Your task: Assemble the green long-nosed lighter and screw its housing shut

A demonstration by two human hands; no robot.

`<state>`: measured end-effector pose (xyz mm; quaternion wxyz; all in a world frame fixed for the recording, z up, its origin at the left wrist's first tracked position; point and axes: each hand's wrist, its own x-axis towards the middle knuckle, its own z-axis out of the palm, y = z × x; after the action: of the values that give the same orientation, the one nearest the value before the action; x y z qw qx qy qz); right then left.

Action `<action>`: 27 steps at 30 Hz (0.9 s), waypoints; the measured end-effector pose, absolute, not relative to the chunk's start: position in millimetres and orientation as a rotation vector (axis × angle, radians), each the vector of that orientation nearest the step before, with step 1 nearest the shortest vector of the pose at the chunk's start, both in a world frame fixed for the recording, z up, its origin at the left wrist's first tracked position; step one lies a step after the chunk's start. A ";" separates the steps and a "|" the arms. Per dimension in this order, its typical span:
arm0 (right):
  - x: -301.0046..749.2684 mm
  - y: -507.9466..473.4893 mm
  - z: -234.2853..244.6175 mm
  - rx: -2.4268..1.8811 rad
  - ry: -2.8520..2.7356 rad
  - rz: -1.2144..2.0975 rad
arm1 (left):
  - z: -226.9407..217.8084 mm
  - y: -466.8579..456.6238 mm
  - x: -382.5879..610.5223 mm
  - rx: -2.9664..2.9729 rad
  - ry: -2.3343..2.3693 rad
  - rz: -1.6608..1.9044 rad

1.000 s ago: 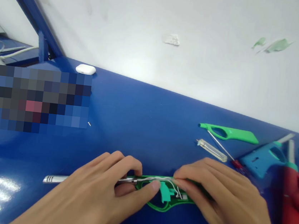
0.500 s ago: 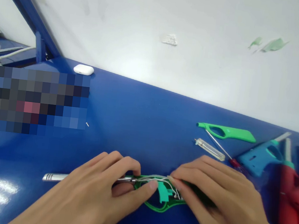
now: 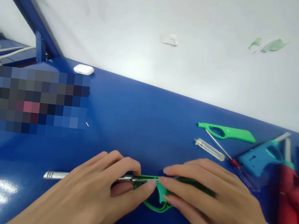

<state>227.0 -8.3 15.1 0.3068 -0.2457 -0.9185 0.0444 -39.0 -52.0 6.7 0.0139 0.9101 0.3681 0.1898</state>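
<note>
An opened green lighter shell point(image 3: 154, 209) lies at the bottom centre, with a silver metal tube point(image 3: 55, 175) running out to the left. My left hand point(image 3: 103, 186) is closed around the tube end, its thumb pressing on thin wires inside the shell. Over the shell's right part, my right hand point(image 3: 205, 194) has its thumb and fingertips at the teal trigger point(image 3: 161, 192). Those fingers cover most of the wiring. Beyond the right hand lie the other green shell half point(image 3: 240, 134), a clear fuel tank point(image 3: 210, 149) and a screwdriver point(image 3: 234, 162).
A blue lighter point(image 3: 257, 160) and red lighters point(image 3: 294, 200) lie at the right. A small screw point(image 3: 87, 124) and a white earbud case point(image 3: 83, 69) are on the left of the blue table point(image 3: 137, 125). A pixelated patch hides the far left. The white wall point(image 3: 171, 64) bounds the back.
My right hand has shifted left along the shell, from the wires on the right to the trigger, covering more of the inside. The left hand stays almost where it was.
</note>
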 end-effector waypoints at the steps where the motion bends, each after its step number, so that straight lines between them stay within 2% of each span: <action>1: 227.1 -9.0 15.3 -0.659 -2.429 0.105 | 6.8 -52.3 -38.9 2.834 1.148 0.591; 9: 224.0 -11.0 15.2 -0.642 -2.417 0.059 | 8.4 -56.1 -41.1 2.762 1.200 0.582; 15: 228.3 -12.0 14.2 -0.626 -2.510 -0.114 | 8.4 -55.2 -40.2 2.754 1.215 0.617; 27: 233.2 -14.4 12.5 -0.669 -2.474 -0.046 | 24.3 -57.6 -36.2 2.746 1.227 0.703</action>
<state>233.2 -14.4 12.5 0.2853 -0.2503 -0.9250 -0.0174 -36.2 -57.6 24.3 0.0263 0.8887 0.3972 0.2276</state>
